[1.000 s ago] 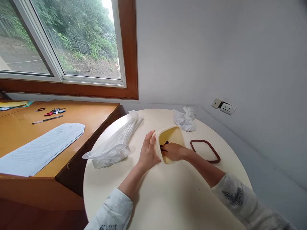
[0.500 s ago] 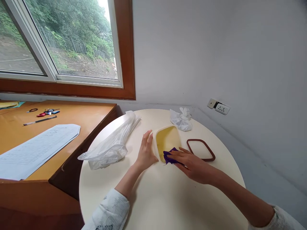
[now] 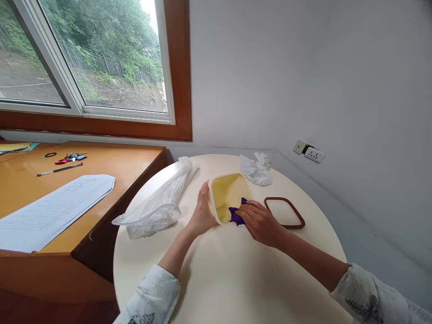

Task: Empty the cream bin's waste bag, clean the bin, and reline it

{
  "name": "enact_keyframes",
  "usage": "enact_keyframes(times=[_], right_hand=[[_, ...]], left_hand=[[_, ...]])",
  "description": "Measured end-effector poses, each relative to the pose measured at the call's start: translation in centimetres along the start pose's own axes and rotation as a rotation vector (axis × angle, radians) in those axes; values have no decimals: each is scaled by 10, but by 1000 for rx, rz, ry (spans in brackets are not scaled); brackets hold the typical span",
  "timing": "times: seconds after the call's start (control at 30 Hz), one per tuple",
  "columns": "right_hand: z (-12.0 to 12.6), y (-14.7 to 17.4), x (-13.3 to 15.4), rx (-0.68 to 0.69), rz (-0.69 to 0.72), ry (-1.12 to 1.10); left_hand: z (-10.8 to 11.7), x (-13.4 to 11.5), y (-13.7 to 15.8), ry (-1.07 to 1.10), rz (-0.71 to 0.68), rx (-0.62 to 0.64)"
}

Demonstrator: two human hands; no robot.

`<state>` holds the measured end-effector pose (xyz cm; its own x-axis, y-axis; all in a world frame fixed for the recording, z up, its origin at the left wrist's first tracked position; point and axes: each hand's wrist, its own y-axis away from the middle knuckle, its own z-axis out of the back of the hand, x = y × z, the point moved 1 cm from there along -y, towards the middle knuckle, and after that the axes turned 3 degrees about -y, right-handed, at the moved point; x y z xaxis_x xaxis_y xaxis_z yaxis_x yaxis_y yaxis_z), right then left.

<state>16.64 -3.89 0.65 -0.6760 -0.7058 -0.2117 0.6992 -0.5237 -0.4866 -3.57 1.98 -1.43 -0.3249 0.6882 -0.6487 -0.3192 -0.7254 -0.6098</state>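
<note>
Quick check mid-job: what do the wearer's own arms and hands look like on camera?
Both the left hand and right hand are bare: no gloves, rings or watch visible. The left sleeve and right sleeve are pale whitish-grey with dark printed motifs, ending on the forearms.

no text could be read with certainty. the white sheets on the brown desk carried many rows of small grey marks, which looked like writing, but they were too small and too faint for reading. at the far end of the top sheet, some other marks were also not legible.
</note>
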Motion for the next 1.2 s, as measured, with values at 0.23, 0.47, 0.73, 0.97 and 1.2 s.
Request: enact_keyframes(times=[0.23,0.47,0.73,0.97,1.2], right_hand=[[-8,-8,8,26,-30,30],[-18,-32,27,-35,-286,7],[-19,-57,54,-164,-548,-178],[8,-48,49,21,-432,-551],[9,-50,6,593,-344,-592]], left_hand=[[-4,2,4,21,33,-17],[-24,4,11,-74,37,-138],[-27,7,10,-292,-7,-260],[-19,7,8,-346,-94,-222],[-22,7,7,-401,-192,-167]])
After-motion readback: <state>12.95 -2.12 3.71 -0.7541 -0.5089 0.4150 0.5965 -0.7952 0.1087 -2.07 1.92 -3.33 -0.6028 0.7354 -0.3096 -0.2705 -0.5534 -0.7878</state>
